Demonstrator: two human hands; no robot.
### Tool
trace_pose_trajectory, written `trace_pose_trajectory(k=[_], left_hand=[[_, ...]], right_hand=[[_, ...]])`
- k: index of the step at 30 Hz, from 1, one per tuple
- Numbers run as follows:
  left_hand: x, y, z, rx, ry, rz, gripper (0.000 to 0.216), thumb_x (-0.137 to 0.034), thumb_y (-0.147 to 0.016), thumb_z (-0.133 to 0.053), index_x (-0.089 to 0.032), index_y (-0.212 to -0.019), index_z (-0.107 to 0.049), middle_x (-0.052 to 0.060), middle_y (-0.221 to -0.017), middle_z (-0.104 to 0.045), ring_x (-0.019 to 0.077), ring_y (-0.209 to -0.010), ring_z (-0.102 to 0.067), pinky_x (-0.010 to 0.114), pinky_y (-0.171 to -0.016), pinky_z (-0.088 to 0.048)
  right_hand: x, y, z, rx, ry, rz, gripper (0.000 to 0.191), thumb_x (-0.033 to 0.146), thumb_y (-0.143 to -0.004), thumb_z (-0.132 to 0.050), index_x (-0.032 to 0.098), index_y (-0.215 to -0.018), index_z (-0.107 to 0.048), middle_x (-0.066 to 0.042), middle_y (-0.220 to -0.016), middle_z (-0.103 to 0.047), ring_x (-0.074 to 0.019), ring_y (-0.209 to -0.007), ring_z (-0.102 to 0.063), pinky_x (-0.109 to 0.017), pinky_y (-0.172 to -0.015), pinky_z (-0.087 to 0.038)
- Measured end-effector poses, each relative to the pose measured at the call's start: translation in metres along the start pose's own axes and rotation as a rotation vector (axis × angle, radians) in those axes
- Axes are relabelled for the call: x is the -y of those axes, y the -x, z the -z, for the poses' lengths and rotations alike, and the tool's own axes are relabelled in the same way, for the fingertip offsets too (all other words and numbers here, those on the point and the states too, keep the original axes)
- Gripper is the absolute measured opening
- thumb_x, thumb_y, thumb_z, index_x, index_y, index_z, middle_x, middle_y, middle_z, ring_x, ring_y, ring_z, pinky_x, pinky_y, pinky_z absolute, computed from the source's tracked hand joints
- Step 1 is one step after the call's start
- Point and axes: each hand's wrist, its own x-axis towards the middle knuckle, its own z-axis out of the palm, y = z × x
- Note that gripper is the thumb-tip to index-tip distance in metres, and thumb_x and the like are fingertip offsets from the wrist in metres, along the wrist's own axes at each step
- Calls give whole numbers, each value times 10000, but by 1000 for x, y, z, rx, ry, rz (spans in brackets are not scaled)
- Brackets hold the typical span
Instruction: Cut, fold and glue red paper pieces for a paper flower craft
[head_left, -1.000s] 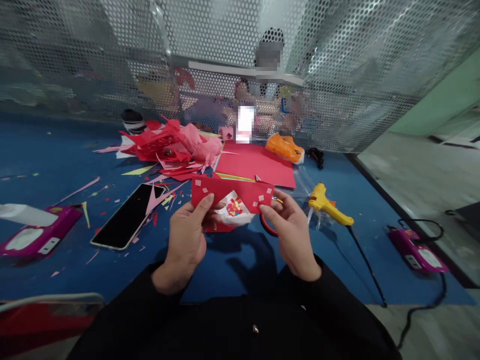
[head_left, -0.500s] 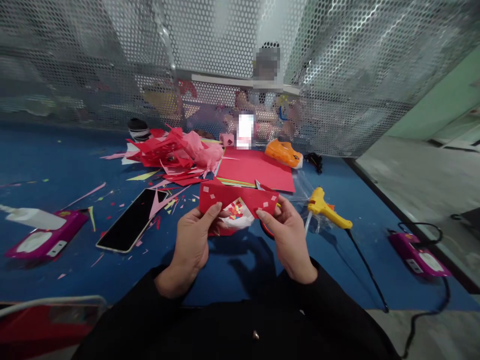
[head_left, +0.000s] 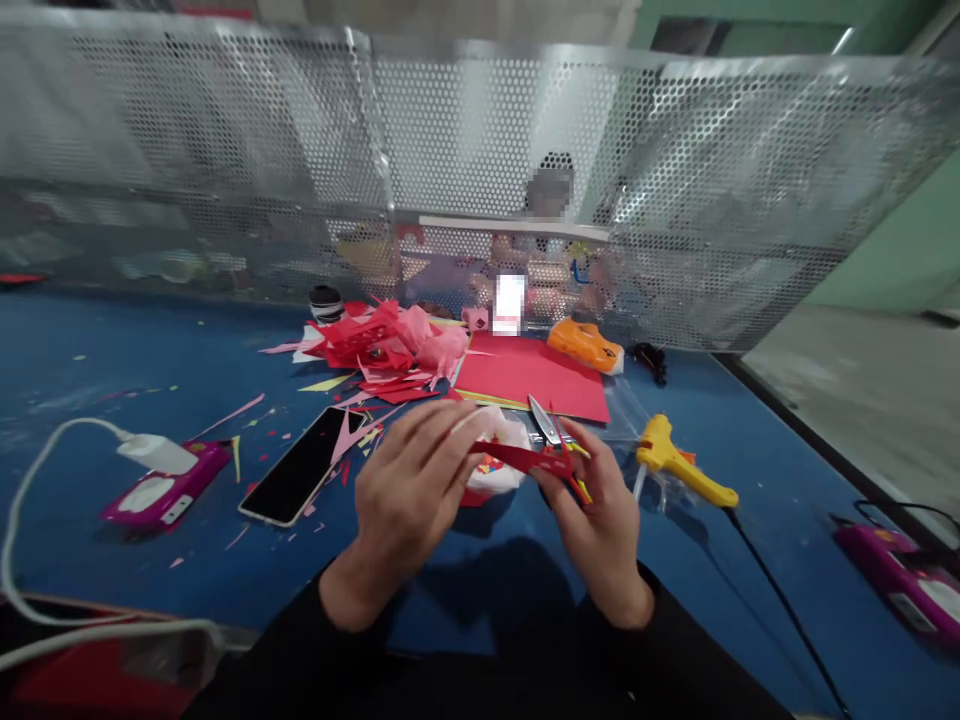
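Note:
A folded strip of red paper [head_left: 521, 457] is seen nearly edge-on between my two hands. My right hand [head_left: 600, 515] pinches its right end between thumb and fingers. My left hand [head_left: 405, 495] is closed over the left end, its fingers curved together and its thumb hidden. Below and behind the strip sits white tissue [head_left: 504, 425] with small coloured paper bits on it, in a red paper holder [head_left: 474, 497] that is mostly covered by my left hand. Scissors [head_left: 546, 420] with yellow and red handles lie just behind my right hand.
A yellow glue gun [head_left: 682, 465] with a black cord lies to the right. On the left are a phone [head_left: 300, 470], a purple power strip [head_left: 169, 490] and scattered scraps. Behind are a red paper heap [head_left: 375, 345], red sheets [head_left: 525, 375], an orange pack [head_left: 585, 345] and a perforated metal screen [head_left: 480, 120].
The red paper has turned from facing me to nearly edge-on. My left hand has rolled over it, back of the hand up. The view has tilted up and shifted left.

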Motion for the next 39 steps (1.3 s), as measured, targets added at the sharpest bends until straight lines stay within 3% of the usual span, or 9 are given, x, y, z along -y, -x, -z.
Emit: trace_pose_trajectory(k=[5, 11, 14, 20, 25, 30, 33, 36, 39], left_hand=[[8, -8, 2, 222, 146, 17, 181, -126, -979, -536, -199, -1067, -677, 35, -988, -771, 179, -903, -724, 291, -793, -564], [20, -19, 0, 504, 349, 142, 143, -135, -944, -581, -216, -967, -697, -8, -886, -781, 154, -792, -734, 244, -690, -526], [33, -38, -2, 449, 360, 212, 159, -128, -915, -588, -212, -952, -718, -7, -879, -783, 141, -785, -725, 235, -694, -515], [102, -84, -28, -5, -212, 673, 179, -238, -891, -606, -217, -997, -748, 44, -991, -788, 214, -940, -713, 315, -836, -506], [165, -91, -48, -16, -375, 848, 292, -178, -906, -485, -173, -1076, -722, 132, -1103, -761, 312, -1055, -674, 441, -910, -472], [210, -76, -57, 178, -418, 881, 337, -206, -976, -432, -121, -1193, -675, 178, -1222, -700, 326, -1156, -627, 467, -976, -454], [232, -70, -64, 377, -401, 867, 313, -340, -983, -578, -157, -1231, -633, 116, -1261, -653, 277, -1140, -629, 492, -969, -511], [251, -68, -69, 591, -344, 813, 388, -365, -941, -664, -185, -1278, -600, 100, -1285, -621, 260, -1098, -645, 459, -899, -566], [265, -65, -65, 713, -273, 695, 365, -361, -949, -652, -180, -1264, -609, 95, -1265, -631, 259, -1078, -653, 447, -881, -573]], right_hand=[[-4, 3, 4, 29, 96, 52, 410, 308, -933, -637, 232, -1327, -554, -96, -1170, -740, -211, -952, -756, -341, -830, -614], [-5, 3, 7, 28, 95, 3, 440, 352, -932, -637, 231, -1342, -534, -75, -1075, -762, -209, -918, -753, -361, -840, -614], [-5, 3, 8, -8, 73, -34, 555, 385, -925, -647, 227, -1424, -463, -106, -1198, -727, -234, -1068, -720, -393, -896, -604], [-8, 13, 10, 76, 56, -70, 509, 383, -941, -619, 226, -1408, -492, -120, -1212, -723, -258, -1117, -704, -455, -945, -591], [-8, 22, 10, 193, 117, -2, 443, 369, -947, -604, 204, -1354, -545, -133, -1201, -729, -271, -1098, -710, -458, -922, -598], [-7, 26, 6, 239, 143, 84, 379, 295, -948, -579, 209, -1317, -559, -117, -1174, -742, -253, -1059, -729, -409, -891, -616], [-5, 30, 3, 274, 150, 118, 386, 265, -938, -581, 213, -1319, -550, -109, -1152, -748, -248, -1041, -734, -393, -865, -626], [-3, 31, 2, 308, 157, 137, 386, 248, -933, -580, 216, -1316, -545, -100, -1131, -752, -243, -1026, -737, -391, -856, -631], [-2, 30, 4, 326, 170, 153, 389, 235, -929, -583, 223, -1315, -534, -94, -1138, -752, -237, -1028, -739, -383, -858, -635]])
